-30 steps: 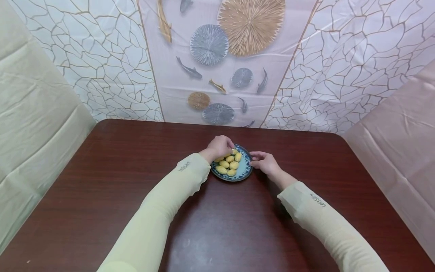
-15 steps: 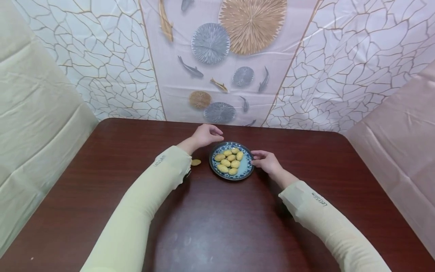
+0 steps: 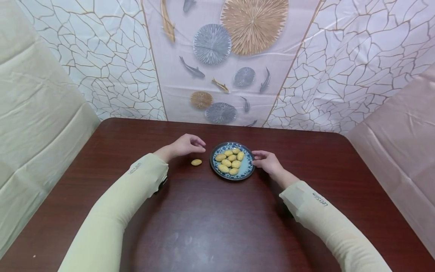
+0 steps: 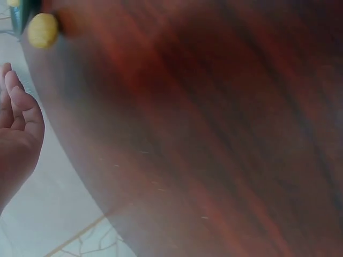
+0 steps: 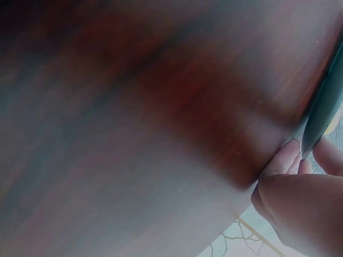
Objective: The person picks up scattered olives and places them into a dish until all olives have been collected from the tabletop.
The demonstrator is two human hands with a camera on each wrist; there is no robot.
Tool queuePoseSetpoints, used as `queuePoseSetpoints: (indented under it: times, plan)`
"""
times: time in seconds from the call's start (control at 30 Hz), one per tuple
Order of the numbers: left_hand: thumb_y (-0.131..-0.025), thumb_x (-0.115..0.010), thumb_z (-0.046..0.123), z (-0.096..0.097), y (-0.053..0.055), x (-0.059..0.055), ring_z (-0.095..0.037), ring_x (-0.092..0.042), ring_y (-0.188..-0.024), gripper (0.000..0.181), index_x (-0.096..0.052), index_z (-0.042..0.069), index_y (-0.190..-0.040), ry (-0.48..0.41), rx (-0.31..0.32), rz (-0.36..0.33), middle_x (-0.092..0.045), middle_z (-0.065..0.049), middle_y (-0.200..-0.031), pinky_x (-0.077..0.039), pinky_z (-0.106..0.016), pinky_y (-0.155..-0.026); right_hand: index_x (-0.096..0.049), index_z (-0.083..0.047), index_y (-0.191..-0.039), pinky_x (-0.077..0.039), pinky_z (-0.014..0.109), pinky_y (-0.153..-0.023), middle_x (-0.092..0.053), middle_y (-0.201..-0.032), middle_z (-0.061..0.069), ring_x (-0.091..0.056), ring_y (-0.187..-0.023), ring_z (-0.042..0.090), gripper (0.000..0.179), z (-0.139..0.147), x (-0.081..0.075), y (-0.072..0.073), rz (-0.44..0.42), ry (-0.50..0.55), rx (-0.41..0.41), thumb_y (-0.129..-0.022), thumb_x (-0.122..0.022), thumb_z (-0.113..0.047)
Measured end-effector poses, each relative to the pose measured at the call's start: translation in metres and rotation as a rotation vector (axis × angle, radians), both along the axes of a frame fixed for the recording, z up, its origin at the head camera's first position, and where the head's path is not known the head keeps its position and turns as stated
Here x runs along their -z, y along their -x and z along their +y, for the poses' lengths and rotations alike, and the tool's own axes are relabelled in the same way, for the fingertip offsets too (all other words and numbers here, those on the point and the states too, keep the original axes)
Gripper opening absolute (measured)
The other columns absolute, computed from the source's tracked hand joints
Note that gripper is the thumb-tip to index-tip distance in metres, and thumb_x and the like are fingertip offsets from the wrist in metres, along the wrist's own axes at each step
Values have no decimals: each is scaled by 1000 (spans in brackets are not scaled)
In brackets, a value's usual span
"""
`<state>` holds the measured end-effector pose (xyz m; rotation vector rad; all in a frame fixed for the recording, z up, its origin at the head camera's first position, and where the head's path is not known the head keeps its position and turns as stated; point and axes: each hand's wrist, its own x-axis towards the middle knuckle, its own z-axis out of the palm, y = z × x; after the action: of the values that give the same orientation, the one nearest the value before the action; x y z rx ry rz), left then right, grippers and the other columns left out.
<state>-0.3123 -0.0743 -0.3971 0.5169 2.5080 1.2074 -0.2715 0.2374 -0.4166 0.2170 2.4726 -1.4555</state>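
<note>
A round plate (image 3: 245,170) with a blue floral rim stands toward the back of the table, bearing several small yellow oval fruits (image 3: 225,163). My right hand (image 3: 267,162) holds the plate's right edge; in the right wrist view the plate's rim (image 5: 321,107) runs between thumb and fingers. One more yellow oval fruit (image 3: 196,162) lies on the table left of the plate. Just behind and to the left of that fruit hovers my left hand (image 3: 186,145), its fingers loosely bent and holding nothing. The left wrist view shows the single fruit (image 4: 43,30) beyond this hand's fingers.
The dark reddish-brown table (image 3: 210,223) has rounded back corners. A patterned cloth backdrop (image 3: 217,68) rises behind it, and plain hanging cloths (image 3: 37,124) close off both sides. A tiny pale speck (image 3: 34,256) lies at the front left.
My left hand has withdrawn from over the plate to the left, leaving the fruits there in view. The single fruit on the table, hidden before by the arm, now shows. My right hand stays at the rim.
</note>
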Motion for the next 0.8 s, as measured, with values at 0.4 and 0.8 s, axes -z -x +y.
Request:
queuePoseSetpoints:
  times: [0.4,0.8]
  plan:
    - [-80,-73,16,-18,-14,15,-10,-62,-84,27,-67,0,-101,29,41,-46,-71,-11,-95,-48,-19,-73,-49,-2,-134,-49,19,-77,-54,-121,18,-54,-95,14,46,-1,-2,0,-2,-1,-5,-89,-59,-3]
    - [-79,-73,13,-22,-19,19,-8,-60,-79,22,-68,0,-96,46,89,-41,-70,-7,-88,-47,-19,-72,-50,-1,-133,-48,19,-73,-56,-116,16,-53,-92,13,46,0,-1,-1,14,7,-5,-88,-59,-1]
